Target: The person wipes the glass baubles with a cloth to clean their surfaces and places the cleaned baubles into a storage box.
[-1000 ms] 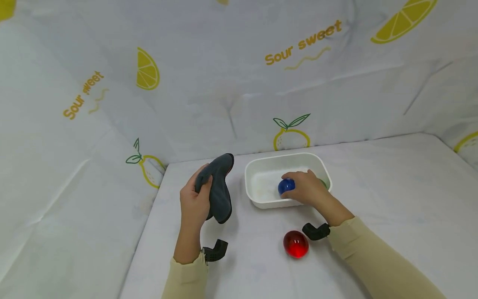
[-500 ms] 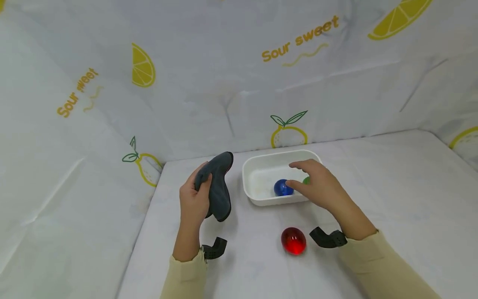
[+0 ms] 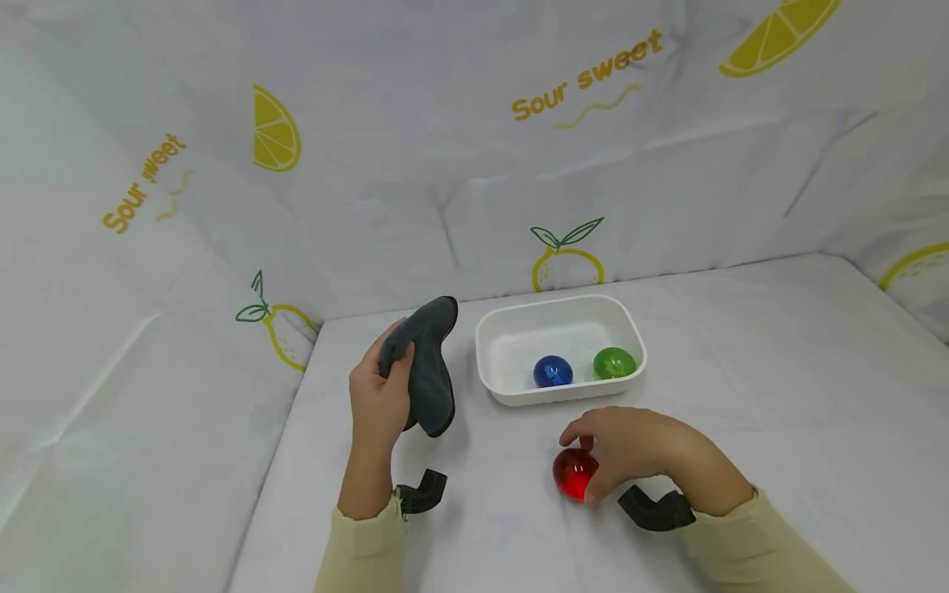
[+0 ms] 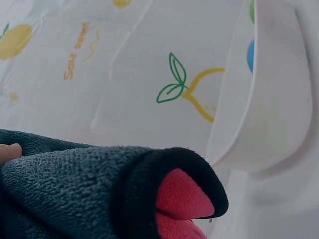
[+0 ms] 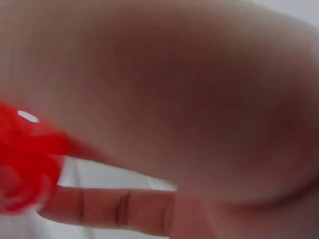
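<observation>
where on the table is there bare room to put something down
Free: the wide stretch right of the tray, and the strip behind it. Crowded: in front of the tray, where the right hand grips the red ball, and beside the cloth.

White lemon-print cloth (image 3: 460,148) lines the walls and covers the table (image 3: 778,395)

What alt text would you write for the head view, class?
A person's right hand grips a red ball on a white table; the left hand holds a grey cloth beside a white tub containing two balls.
</observation>
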`<state>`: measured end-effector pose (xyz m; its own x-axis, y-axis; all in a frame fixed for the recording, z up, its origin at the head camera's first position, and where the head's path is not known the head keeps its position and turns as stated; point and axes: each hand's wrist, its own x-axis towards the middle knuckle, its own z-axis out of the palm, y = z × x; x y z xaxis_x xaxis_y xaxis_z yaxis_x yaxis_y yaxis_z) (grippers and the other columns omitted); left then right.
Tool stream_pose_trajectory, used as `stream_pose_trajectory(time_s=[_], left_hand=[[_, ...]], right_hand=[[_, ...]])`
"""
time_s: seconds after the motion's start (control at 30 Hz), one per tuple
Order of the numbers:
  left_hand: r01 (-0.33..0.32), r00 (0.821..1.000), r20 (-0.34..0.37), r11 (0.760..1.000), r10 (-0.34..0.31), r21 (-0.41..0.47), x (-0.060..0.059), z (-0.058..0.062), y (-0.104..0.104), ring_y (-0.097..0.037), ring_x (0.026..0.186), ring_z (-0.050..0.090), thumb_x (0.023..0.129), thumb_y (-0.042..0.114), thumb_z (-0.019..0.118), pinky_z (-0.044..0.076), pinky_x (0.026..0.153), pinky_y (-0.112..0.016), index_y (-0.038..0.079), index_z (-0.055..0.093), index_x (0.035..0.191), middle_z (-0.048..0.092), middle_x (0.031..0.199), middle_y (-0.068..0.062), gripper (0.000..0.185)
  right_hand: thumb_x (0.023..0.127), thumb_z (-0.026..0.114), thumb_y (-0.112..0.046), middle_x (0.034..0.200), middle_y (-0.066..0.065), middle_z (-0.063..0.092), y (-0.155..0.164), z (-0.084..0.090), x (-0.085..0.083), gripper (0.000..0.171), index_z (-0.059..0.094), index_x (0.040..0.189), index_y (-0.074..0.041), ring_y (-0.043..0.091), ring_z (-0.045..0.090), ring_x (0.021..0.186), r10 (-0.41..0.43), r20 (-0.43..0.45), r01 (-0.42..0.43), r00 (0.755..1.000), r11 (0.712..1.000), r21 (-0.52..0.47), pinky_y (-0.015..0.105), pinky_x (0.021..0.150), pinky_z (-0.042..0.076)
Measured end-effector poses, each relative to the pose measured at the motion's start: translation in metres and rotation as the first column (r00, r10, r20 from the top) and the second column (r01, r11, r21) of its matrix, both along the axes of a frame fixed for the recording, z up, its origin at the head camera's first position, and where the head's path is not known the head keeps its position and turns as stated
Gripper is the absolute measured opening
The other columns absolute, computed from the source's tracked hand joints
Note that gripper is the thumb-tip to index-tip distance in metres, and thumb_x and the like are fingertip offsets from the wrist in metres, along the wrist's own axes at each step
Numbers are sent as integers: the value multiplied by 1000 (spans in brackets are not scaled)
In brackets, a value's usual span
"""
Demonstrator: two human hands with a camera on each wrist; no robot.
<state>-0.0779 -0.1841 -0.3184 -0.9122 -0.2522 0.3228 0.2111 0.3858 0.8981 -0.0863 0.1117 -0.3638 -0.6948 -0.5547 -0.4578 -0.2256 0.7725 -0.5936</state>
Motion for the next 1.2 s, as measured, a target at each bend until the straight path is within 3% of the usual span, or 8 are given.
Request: stream_pose_trajectory(time_s=[0.17,0.33,0.53,0.67,0.8,1.03,1.13,1.2], left_hand=[[13,1000,-11,1000,-13,10,2,3,1,-17,120,61,100,14,56,48,100,-24,8,60,135,63,132,-9,35],[11,1000,-29,1000,-11,-3,4,6,4,-16,123,59,100,12,56,47,103,-30,7,60,135,63,133,-8,35],[-9,996,-90,1000,7,-17,5,8,2,-19,122,60,99,7,56,47,99,-21,3,61,133,64,131,-11,34],[4,995,-101,1000,-4,1,1,-1,-1,-18,122,60,100,10,57,47,98,-17,7,61,134,64,132,-9,34],[-6,994,-107,1000,8,15,-5,-14,-3,-14,121,60,100,18,58,48,101,-26,16,62,134,64,132,0,35],[9,975,-222,998,4,56,-1,-9,6,-12,118,62,98,22,61,49,101,-26,20,64,131,65,129,3,33],[30,961,-277,995,-2,96,3,-3,15,-16,115,65,98,16,62,50,99,-25,15,65,130,66,127,-3,33],[48,954,-299,991,-9,123,5,2,22,-17,113,66,97,12,62,52,97,-25,12,65,130,67,127,-5,33]], right_hand=[[59,92,-24,104,-7,62,-7,-9,0,58,67,112,-25,18,56,100,23,-34,-22,999,999,27,45,82,54],[61,88,-15,100,-8,62,-7,-17,-2,53,67,108,-26,17,55,96,34,-57,-36,998,999,-35,40,81,53],[67,87,-11,113,-7,61,-9,-15,-10,57,63,117,-22,21,56,110,12,-235,-45,972,990,-137,43,84,57],[69,86,-10,116,-7,58,-6,-7,-11,57,61,119,-22,18,56,112,-49,-390,-57,920,965,-257,38,85,57],[69,86,-8,116,-9,55,-3,3,-12,57,61,119,-23,11,54,110,-129,-517,-87,846,924,-373,30,82,57],[68,85,-3,120,-3,53,-2,21,-12,60,62,121,-18,12,48,114,-243,-679,-171,693,860,-481,25,82,56],[67,85,-2,122,-2,54,-3,29,-11,62,62,124,-16,12,49,116,-287,-688,-203,667,818,-538,19,88,52],[67,86,-2,124,-1,55,-4,33,-10,65,61,126,-16,12,50,117,-315,-675,-216,668,785,-580,15,90,50]])
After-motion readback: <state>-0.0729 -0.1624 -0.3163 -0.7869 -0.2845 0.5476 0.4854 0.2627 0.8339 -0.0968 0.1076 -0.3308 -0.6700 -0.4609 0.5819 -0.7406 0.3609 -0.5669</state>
